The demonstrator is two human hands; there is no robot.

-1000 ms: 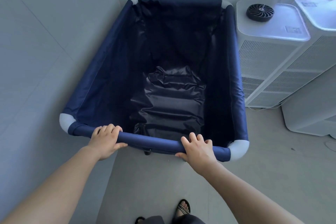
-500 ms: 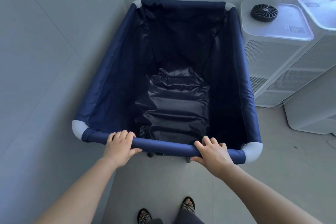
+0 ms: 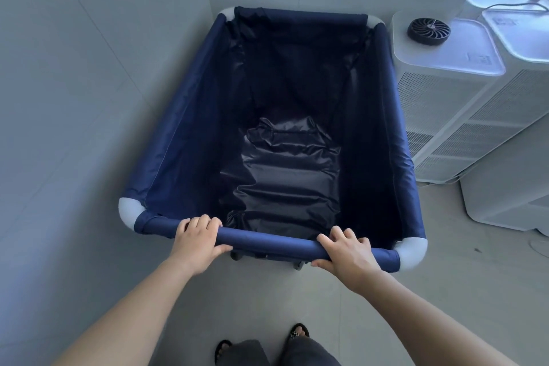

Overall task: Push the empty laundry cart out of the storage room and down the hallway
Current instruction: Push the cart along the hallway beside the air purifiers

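A navy fabric laundry cart [image 3: 178, 116] with grey corner caps stands in front of me, its far end in the corner of the room. It is empty, showing only wrinkled dark lining on the bottom. My left hand [image 3: 197, 239] is wrapped over the near padded rail, left of its middle. On the same rail, near the right corner cap, my right hand [image 3: 346, 252] grips with the thumb underneath. Part of a wheel shows under the rail between my hands.
A grey wall [image 3: 74, 128] runs close along the cart's left side. White vented appliances [image 3: 445, 104] stand tight against its right side, one carrying a small black fan [image 3: 428, 31]. Grey floor [image 3: 460, 291] lies to the right, and my sandalled feet [image 3: 298, 330] stand behind the cart.
The cart sits lower and further right in the view than before, and more wall shows beyond its far end. Both hands keep hold of the near rail.
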